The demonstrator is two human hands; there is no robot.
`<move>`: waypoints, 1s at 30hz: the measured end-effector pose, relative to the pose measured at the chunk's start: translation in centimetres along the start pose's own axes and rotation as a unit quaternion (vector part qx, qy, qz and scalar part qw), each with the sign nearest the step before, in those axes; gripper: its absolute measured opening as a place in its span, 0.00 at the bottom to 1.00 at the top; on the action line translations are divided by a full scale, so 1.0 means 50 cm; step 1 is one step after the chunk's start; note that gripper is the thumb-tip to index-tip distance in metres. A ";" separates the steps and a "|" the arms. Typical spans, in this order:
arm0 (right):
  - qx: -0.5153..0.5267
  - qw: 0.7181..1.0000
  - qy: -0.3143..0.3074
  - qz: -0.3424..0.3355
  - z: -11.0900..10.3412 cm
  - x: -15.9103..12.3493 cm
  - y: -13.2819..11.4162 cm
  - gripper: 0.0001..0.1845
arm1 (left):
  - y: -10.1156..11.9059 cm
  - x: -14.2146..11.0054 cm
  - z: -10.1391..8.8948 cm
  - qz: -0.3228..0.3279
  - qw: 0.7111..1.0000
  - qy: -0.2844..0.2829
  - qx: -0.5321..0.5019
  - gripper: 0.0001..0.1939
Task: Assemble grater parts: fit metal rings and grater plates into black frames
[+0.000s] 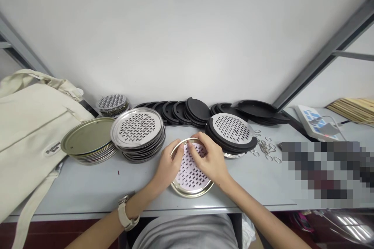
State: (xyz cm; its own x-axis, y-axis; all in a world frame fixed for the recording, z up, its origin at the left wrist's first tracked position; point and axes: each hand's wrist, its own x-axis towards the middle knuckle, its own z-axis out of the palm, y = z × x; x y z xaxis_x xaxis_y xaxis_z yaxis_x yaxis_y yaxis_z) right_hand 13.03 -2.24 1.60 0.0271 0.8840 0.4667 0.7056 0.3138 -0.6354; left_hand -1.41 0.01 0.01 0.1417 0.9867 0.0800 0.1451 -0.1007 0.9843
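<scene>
A round metal disc [191,177] with many slots lies on the grey table [87,186] just in front of me, inside a shiny rim. My left hand [168,165] rests on its left edge, fingers curled over the rim. My right hand [209,157] covers its upper right part, with fingertips pinched together near the top centre. What the fingertips pinch is too small to make out.
A stack of slotted metal discs [137,126] and a stack of plain metal lids [87,138] stand at the left. Black round parts [189,111] line the back wall, one stack topped by a slotted disc [232,128]. Small metal rings [267,148] lie right. A cream bag [26,124] sits far left.
</scene>
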 end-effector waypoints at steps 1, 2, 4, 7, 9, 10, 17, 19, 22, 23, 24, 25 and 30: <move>-0.001 1.000 0.000 0.000 0.001 0.000 0.000 0.05 | 0.002 0.000 0.000 0.006 1.000 -0.001 -0.001 0.17; -0.003 1.000 0.001 0.000 0.001 0.000 0.001 0.06 | 0.004 0.001 0.000 0.011 1.000 0.001 -0.001 0.17; -0.010 1.000 0.000 0.000 0.001 0.000 0.001 0.06 | 0.007 0.001 -0.001 0.019 1.000 0.003 0.000 0.16; -0.023 1.000 -0.006 0.001 0.001 0.001 0.001 0.06 | 0.006 0.001 -0.001 0.026 1.000 -0.005 0.010 0.16; -0.028 1.000 -0.006 0.000 0.001 0.002 0.001 0.06 | 0.002 0.000 -0.001 0.020 1.000 -0.005 0.023 0.16; -0.028 1.000 -0.005 -0.001 0.001 0.003 0.002 0.06 | 0.000 -0.001 -0.001 0.015 0.999 -0.003 0.028 0.16; 0.026 1.000 -0.001 -0.016 0.003 0.001 0.012 0.05 | -0.003 -0.004 -0.005 -0.033 0.999 -0.005 -0.024 0.16; 0.031 0.998 0.035 -0.042 0.003 -0.003 0.016 0.12 | -0.004 -0.001 -0.007 -0.069 0.997 0.013 -0.038 0.16; -0.007 0.993 0.062 -0.104 0.000 -0.012 0.021 0.12 | -0.010 0.001 -0.009 -0.116 0.991 0.033 -0.055 0.18; -0.017 0.991 0.051 -0.123 -0.002 -0.015 0.022 0.11 | -0.012 0.001 -0.009 -0.117 0.991 0.029 -0.057 0.18; -0.023 0.990 0.035 -0.137 -0.002 -0.016 0.023 0.11 | -0.012 0.000 -0.009 -0.110 0.992 0.020 -0.056 0.19; -0.024 0.989 0.019 -0.147 -0.003 -0.018 0.023 0.10 | -0.011 -0.001 -0.009 -0.097 0.994 0.010 -0.052 0.19; -0.017 0.987 0.001 -0.160 0.003 -0.014 0.017 0.07 | 0.011 -0.011 -0.009 0.004 0.999 -0.033 0.001 0.16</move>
State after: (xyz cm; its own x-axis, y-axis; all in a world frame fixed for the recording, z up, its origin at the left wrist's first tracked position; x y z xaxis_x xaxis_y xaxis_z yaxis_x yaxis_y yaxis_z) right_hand 13.48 -2.55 0.63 -0.1995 0.7416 0.6405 0.7023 0.5640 -0.4344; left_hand -1.83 -0.55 0.58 0.2078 0.9751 0.0774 0.1462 -0.1092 0.9832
